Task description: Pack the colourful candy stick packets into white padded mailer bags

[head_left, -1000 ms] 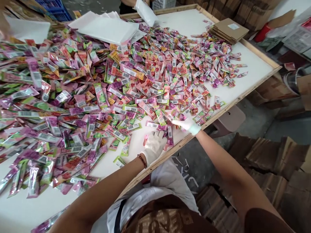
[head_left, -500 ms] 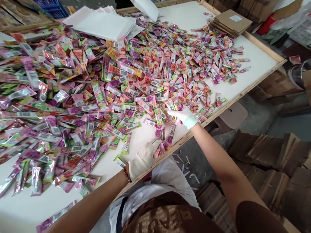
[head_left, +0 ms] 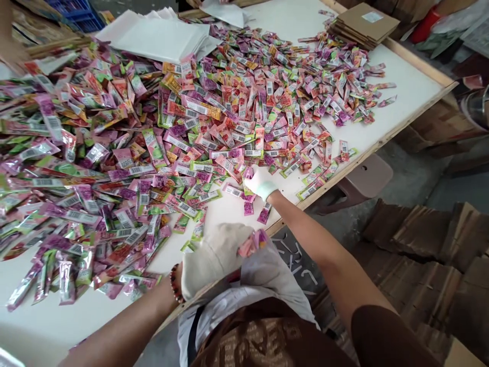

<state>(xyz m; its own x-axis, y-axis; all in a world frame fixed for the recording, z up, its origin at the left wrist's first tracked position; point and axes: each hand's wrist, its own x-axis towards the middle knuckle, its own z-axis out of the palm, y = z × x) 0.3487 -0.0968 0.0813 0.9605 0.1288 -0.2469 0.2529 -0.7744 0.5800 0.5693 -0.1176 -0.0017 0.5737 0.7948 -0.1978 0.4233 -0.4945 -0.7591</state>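
Observation:
My left hand, in a white glove, is raised over the wooden rim in front of my body. It is closed on a small bunch of snack sachets, pink and purple, that stick out past the fingers. Farther in, my right hand, also gloved, is at the near edge of the pile, closed around a few purple and green sachets; its fingertips are partly hidden. A purple sachet lies on the white tabletop between the two hands.
A broad heap of sachets covers the left and middle of the table. White bags lie on it at the back, flattened cardboard at the back right. Beyond the wooden edge stand a stool and cardboard stacks. Another person's arm reaches in.
My left hand has lifted its sachets off the table towards my body. My right hand has moved left and nearer to it. Another person's arm has appeared at the upper left.

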